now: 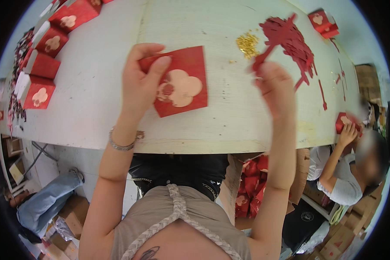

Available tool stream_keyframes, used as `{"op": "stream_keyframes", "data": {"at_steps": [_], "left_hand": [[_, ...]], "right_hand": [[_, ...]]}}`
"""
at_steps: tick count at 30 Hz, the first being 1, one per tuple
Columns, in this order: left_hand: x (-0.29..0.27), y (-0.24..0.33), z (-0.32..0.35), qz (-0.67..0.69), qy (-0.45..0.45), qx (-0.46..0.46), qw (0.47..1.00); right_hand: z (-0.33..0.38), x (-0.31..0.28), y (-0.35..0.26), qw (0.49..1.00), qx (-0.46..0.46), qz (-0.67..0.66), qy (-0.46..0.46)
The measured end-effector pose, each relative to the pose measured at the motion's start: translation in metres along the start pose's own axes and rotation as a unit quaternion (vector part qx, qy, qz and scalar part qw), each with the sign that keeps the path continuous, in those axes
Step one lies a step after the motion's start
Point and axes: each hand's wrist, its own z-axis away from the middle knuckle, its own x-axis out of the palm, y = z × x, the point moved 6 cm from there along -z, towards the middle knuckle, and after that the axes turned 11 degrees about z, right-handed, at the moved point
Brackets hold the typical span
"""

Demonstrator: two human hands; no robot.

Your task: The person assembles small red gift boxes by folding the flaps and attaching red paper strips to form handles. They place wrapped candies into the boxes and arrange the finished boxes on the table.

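My left hand (pixel 145 78) grips a flat-sided red paper box (pixel 193 63) by its left edge, thumb on the front. A pale flower-shaped design with a dark red spot covers its face. To the right, my right hand (pixel 275 89) is raised over the table, somewhat blurred. Its fingers pinch a dark red strip (pixel 268 52) that points up and to the right. Just beyond that hand lie a small heap of gold fasteners (pixel 247 44) and a pile of dark red strips (pixel 297 47).
Red boxes (pixel 51 41) line the white table's (pixel 173 134) left side beside dark cords (pixel 18 93). Another box (pixel 323 24) stands far right. Below the front edge, a carton holds red pieces (pixel 251 186). A co-worker (pixel 349 173) handles a red box at right; another person's leg (pixel 50 199) shows lower left.
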Motion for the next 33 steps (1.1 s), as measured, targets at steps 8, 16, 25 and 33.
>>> {"op": "stream_keyframes", "data": {"at_steps": [8, 16, 25, 33], "left_hand": [[0.005, -0.012, 0.007, 0.117, -0.097, -0.014, 0.988], [0.000, 0.000, 0.014, 0.034, -0.090, 0.001, 0.995], [0.002, -0.004, 0.007, 0.032, -0.063, -0.009, 0.997], [0.005, 0.001, 0.012, 0.040, -0.082, 0.039, 0.995]], "right_hand": [[0.026, 0.115, -0.036, 0.875, -0.355, 0.324, 0.054], [-0.001, 0.083, 0.003, 0.952, -0.256, 0.167, -0.013], [-0.029, 0.032, 0.024, 0.709, -0.279, 0.635, 0.128], [0.049, 0.113, -0.030, 0.832, -0.426, 0.355, 0.007]]}}
